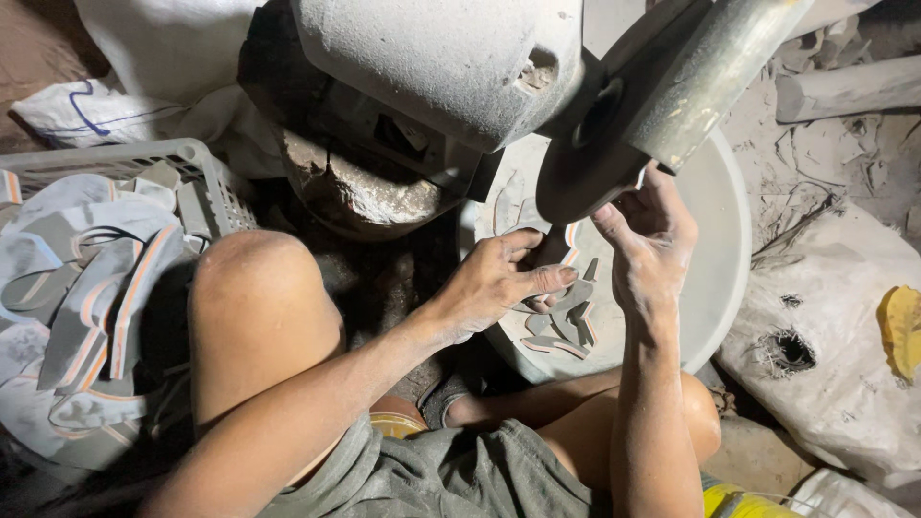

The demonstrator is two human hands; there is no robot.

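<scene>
Head view, looking down at a seated person's bare knees and both hands at a grinder. Left hand reaches over the rim of a pale round basin, fingers curled loosely, thumb and forefinger pinched on a thin grey strip with an orange edge. Right hand is raised just under the dark grinding wheel, fingers bent up toward the wheel's lower edge; can't tell if they grip anything, the wheel hides the tips. Wheel sits on a dusty grey motor housing, with a pale guard or shaft angled over it. More grey strips with orange edges lie in the basin just below the left hand, some overlapping. Left of the knee: a grey plastic basket and a heap of bigger grey-and-orange cut pieces spilling beside it. White sacks at right, one with a burnt-looking hole, yellow scrap on top. Grey dust covers everything.
</scene>
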